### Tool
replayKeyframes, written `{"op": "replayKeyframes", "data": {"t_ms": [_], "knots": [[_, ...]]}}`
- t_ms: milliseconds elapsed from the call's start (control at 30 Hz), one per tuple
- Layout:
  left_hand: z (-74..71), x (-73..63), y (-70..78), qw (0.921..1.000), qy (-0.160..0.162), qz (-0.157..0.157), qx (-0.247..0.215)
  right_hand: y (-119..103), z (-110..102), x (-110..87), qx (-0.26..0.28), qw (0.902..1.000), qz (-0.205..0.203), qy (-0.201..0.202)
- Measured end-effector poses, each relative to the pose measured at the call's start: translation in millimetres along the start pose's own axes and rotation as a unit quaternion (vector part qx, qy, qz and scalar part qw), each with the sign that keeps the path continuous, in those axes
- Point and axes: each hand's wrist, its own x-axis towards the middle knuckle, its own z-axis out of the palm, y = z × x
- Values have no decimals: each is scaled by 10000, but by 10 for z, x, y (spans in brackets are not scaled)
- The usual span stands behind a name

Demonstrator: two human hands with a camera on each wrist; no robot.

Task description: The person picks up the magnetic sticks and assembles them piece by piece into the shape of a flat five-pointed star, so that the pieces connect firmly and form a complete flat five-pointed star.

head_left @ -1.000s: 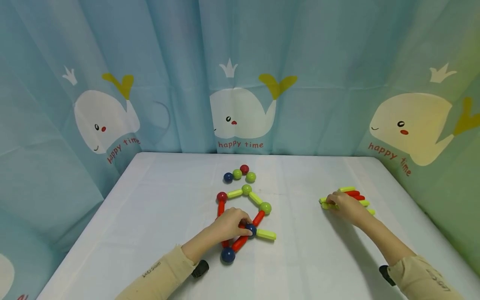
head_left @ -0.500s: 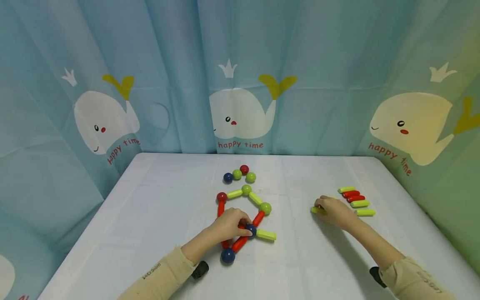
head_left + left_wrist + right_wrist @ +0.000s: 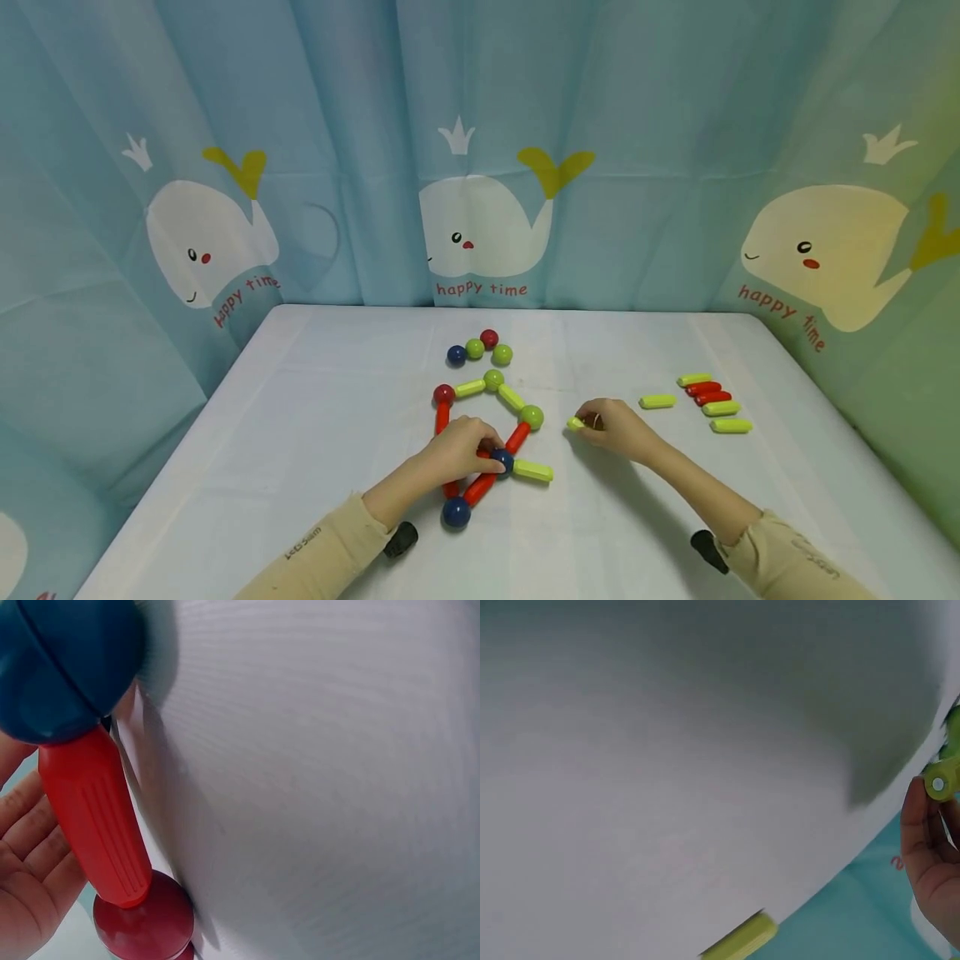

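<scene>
With thumb and fingers my left hand (image 3: 459, 446) pinches a dark blue ball (image 3: 502, 461) of a ring made from balls and rods. A yellow-green rod (image 3: 533, 471) sticks out from that ball to the right. The ring also has a nearer blue ball (image 3: 456, 512), a red ball (image 3: 444, 394), green balls, and red and yellow-green rods; my left hand covers part of it. Right of the ring, my right hand (image 3: 617, 427) pinches a short yellow-green rod (image 3: 574, 424), apart from the ring. In the right wrist view this rod (image 3: 939, 784) shows a pale round end.
Behind the ring lie several loose balls (image 3: 475, 348), blue, green and red. To the right is a row of red and yellow-green rods (image 3: 712, 398), with one yellow-green rod (image 3: 657, 402) apart from it. A blue whale-print curtain (image 3: 637, 233) hangs behind the white table (image 3: 337, 358).
My right hand has moved left from the rods toward the ring, carrying one yellow-green rod. Another yellow-green rod is now uncovered where it was. My left hand keeps its hold.
</scene>
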Motion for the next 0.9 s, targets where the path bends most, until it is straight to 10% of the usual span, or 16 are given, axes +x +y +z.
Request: {"op": "replayKeyframes", "data": {"t_ms": [900], "knots": [[77,-120,116,9955,510,-484,641,-351,283,383,984,9929,471,-478]]}}
